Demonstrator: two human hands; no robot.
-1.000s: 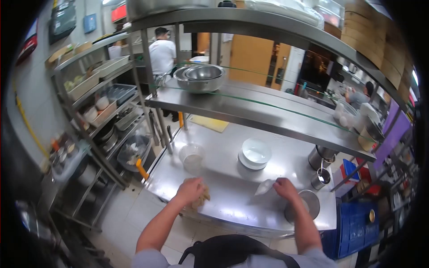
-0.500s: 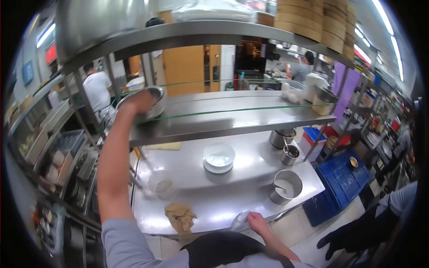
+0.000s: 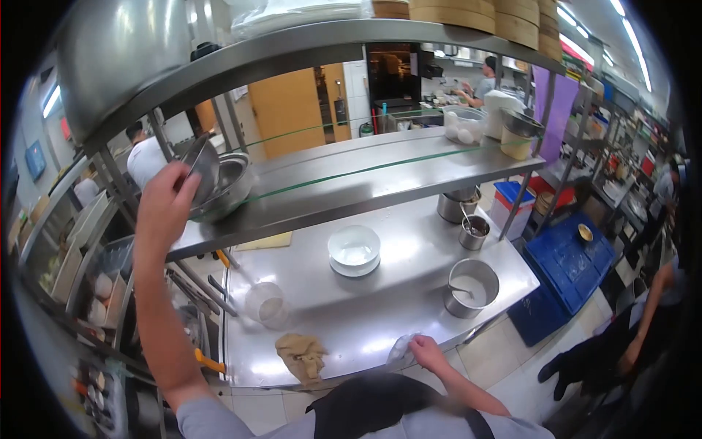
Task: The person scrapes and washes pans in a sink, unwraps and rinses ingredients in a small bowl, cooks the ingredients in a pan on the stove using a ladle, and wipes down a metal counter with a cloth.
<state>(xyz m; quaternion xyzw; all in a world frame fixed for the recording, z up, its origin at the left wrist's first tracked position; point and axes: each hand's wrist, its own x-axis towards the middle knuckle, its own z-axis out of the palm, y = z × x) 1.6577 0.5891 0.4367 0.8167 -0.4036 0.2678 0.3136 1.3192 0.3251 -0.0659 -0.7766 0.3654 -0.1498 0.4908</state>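
My left hand (image 3: 170,201) is raised at the left end of the middle shelf, its fingers closed on the rim of a metal bowl (image 3: 202,164). That bowl is tilted up on edge above other metal bowls (image 3: 232,183). Low at the counter's front edge, my right hand (image 3: 428,351) is closed on a crumpled whitish plastic bag (image 3: 401,350). Between the hands, a white bowl (image 3: 354,246) sits on a white plate (image 3: 355,269). A brown cloth (image 3: 301,355) lies near the front edge, with a clear plastic tub (image 3: 265,304) behind it.
A steel pot with a spoon (image 3: 472,288) stands on the counter's right side, and a smaller pot of dark sauce (image 3: 474,232) is behind it. The steel shelf (image 3: 344,164) spans the counter. A blue bin (image 3: 563,271) and a co-worker's arm (image 3: 649,311) are at right.
My left hand has lifted a metal bowl up from the others and tilted it. My right hand keeps the bag at the counter edge. The view has shifted slightly.
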